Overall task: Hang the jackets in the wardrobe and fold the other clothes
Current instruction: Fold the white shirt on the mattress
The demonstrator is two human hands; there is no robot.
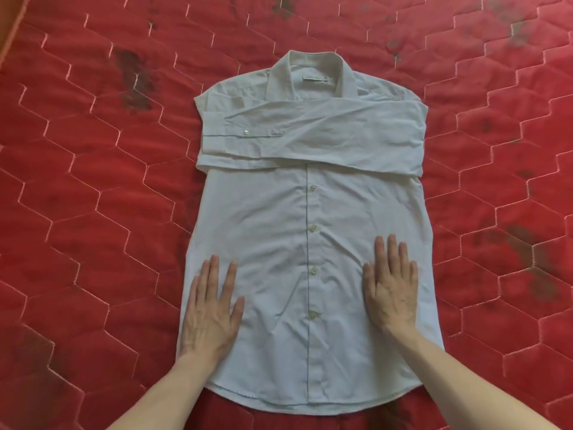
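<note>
- A white long-sleeved cotton button-up shirt (310, 212) lies flat, front side up, in the middle of a red quilted mattress (77, 197) stitched in a hexagon pattern.
- The shirt's collar (310, 79) points away from the person, and its curved hem lies nearest them.
- Both sleeves (310, 135) are folded across the shirt's chest, just below the collar; the buttoned cuff of the top one ends at the shirt's left edge.
- A row of pale buttons runs down the shirt's centre placket, between the two hands.
- The left hand (210, 311) lies palm down on the shirt's lower left edge, fingers straight and slightly spread; its outer fingers seem to reach past the fabric onto the mattress.
- The right hand (392, 287) presses flat on the shirt to the right of the placket, fingers straight and close together.
- Dark smudged patches mark the mattress left and right of the shirt's collar.
</note>
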